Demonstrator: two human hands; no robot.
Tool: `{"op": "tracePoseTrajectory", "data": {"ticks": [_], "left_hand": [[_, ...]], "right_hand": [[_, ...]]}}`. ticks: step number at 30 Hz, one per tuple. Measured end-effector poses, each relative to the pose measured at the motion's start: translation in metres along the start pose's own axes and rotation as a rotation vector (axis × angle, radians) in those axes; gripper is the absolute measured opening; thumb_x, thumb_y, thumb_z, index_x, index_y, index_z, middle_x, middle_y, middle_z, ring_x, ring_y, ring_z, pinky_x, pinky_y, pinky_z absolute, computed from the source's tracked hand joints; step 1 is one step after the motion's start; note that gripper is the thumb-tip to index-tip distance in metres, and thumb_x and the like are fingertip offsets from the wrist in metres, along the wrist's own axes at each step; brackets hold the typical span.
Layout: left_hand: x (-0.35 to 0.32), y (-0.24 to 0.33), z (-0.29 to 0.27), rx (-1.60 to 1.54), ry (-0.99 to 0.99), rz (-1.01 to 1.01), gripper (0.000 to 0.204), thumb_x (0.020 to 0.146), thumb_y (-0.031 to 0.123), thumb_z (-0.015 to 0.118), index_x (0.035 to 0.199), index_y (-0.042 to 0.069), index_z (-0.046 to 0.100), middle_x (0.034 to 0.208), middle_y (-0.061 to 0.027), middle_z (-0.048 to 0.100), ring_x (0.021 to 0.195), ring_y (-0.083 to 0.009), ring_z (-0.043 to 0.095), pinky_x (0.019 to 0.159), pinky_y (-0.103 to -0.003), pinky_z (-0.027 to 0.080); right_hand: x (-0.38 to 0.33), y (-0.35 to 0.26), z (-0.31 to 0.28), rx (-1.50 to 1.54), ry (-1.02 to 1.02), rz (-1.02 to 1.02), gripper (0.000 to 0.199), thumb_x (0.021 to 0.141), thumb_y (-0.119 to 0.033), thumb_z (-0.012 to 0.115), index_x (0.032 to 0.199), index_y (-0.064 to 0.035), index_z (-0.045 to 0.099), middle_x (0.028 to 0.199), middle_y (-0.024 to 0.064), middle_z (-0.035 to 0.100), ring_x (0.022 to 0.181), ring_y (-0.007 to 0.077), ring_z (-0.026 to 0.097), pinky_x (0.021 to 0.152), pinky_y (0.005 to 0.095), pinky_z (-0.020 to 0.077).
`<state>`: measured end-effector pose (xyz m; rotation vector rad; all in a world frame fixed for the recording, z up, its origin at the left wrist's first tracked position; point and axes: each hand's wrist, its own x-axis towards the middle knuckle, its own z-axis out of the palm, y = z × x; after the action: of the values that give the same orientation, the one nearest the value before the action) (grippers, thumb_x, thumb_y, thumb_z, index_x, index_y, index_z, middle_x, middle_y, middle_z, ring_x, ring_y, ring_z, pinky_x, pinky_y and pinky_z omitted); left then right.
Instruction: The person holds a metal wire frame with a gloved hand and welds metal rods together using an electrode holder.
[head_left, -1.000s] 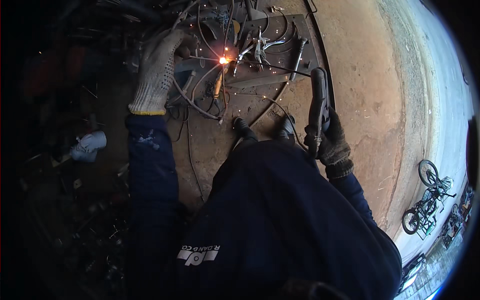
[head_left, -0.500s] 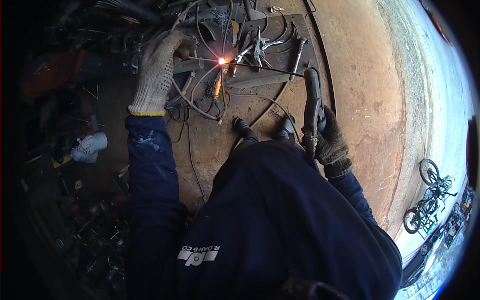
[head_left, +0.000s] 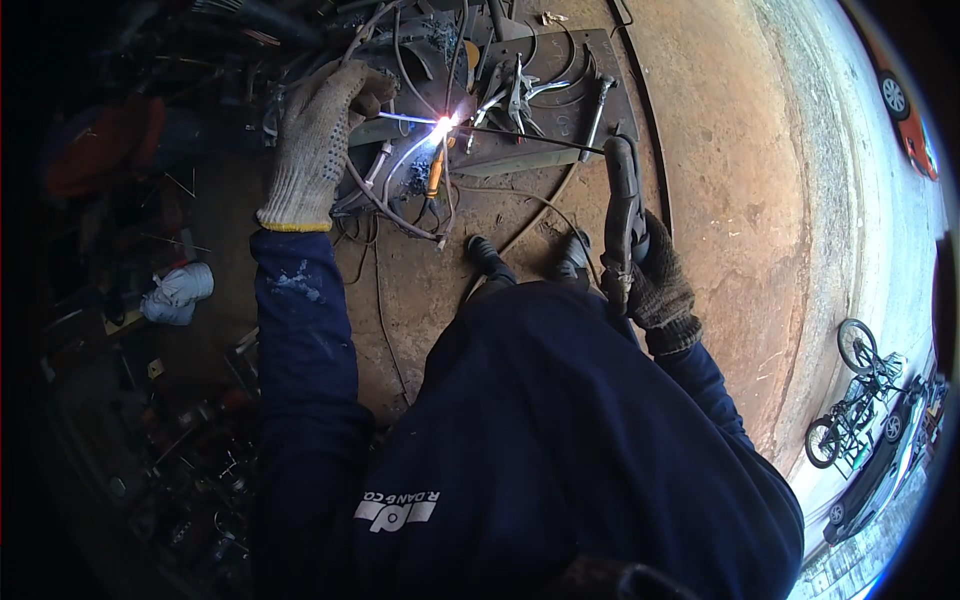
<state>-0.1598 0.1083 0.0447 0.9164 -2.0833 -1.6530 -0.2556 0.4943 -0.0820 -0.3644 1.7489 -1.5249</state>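
Note:
My right hand [head_left: 662, 290], in a dark knitted glove, is closed around the handle of a welding electrode holder [head_left: 625, 185]. A thin dark electrode [head_left: 540, 138] runs left from its jaw to a bright arc [head_left: 444, 126] where several metal rods meet. These bent rods form a frame [head_left: 402, 222] with curved arms. My left hand [head_left: 318, 140], in a white knitted glove with dark dots, has its fingers curled at the frame's left side; what they grip is hidden. Just below the arc hangs a tool with an orange handle [head_left: 434, 180].
Locking pliers [head_left: 520, 100] and a wrench-like steel tool [head_left: 598, 118] lie on a metal plate [head_left: 560, 150]. Cables [head_left: 383, 320] trail over the floor beside my shoes [head_left: 487, 255]. A bicycle [head_left: 850, 400] and cars stand far right; dark clutter fills the left.
The glow at the rod joint has grown into a bright white-blue arc, lighting the nearby rods. The electrode holder has shifted very slightly left. A red car shows more at the upper right.

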Motion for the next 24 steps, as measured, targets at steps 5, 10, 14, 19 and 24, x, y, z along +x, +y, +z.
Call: {"op": "tracePoseTrajectory", "data": {"ticks": [5,10,14,19,24], "left_hand": [[-0.006,0.008,0.004,0.155,0.021,-0.015,0.023,0.094,0.017,0.054,0.101,0.008,0.074,0.096,-0.0036,0.064,0.075,-0.0093,0.052,0.074,-0.025,0.047],[-0.009,0.01,0.005,0.359,0.068,0.163,0.024,0.096,0.02,0.056,0.105,0.004,0.071,0.1,-0.0035,0.066,0.079,-0.0104,0.057,0.073,-0.026,0.048],[-0.002,0.008,0.002,-0.043,-0.026,-0.006,0.03,0.095,0.026,0.059,0.097,-0.001,0.072,0.092,-0.0062,0.067,0.078,-0.0103,0.058,0.076,-0.027,0.048],[0.005,-0.006,-0.008,0.087,-0.047,0.043,0.034,0.096,0.027,0.056,0.102,-0.003,0.07,0.097,-0.0119,0.07,0.092,-0.0186,0.066,0.086,-0.032,0.051],[-0.002,0.001,0.0,-0.013,0.065,-0.057,0.037,0.099,0.03,0.055,0.106,-0.003,0.07,0.095,-0.0116,0.071,0.095,-0.0216,0.068,0.089,-0.032,0.05]], "right_hand": [[0.001,-0.008,0.0,-0.042,-0.043,-0.045,0.07,0.09,-0.023,0.074,0.145,-0.0026,0.036,0.131,0.0141,0.056,0.12,0.023,0.057,0.102,0.0373,0.0463],[0.006,0.011,-0.007,-0.24,0.017,-0.087,0.063,0.091,-0.017,0.071,0.143,-0.0052,0.037,0.108,0.0096,0.06,0.09,0.0175,0.063,0.071,0.0326,0.0542],[0.002,0.022,-0.013,-0.03,0.089,-0.191,0.059,0.09,-0.004,0.068,0.141,-0.0118,0.041,0.088,0.0097,0.062,0.073,0.022,0.065,0.06,0.0368,0.0577],[-0.003,0.002,-0.019,0.135,0.098,-0.007,0.076,0.085,-0.021,0.08,0.144,-0.0013,0.036,0.117,0.0114,0.059,0.1,0.0194,0.064,0.084,0.0323,0.0552],[-0.004,0.008,-0.018,0.18,0.193,-0.045,0.08,0.08,-0.024,0.082,0.145,-0.0078,0.038,0.087,0.0076,0.062,0.073,0.02,0.066,0.063,0.0357,0.0585]]}}
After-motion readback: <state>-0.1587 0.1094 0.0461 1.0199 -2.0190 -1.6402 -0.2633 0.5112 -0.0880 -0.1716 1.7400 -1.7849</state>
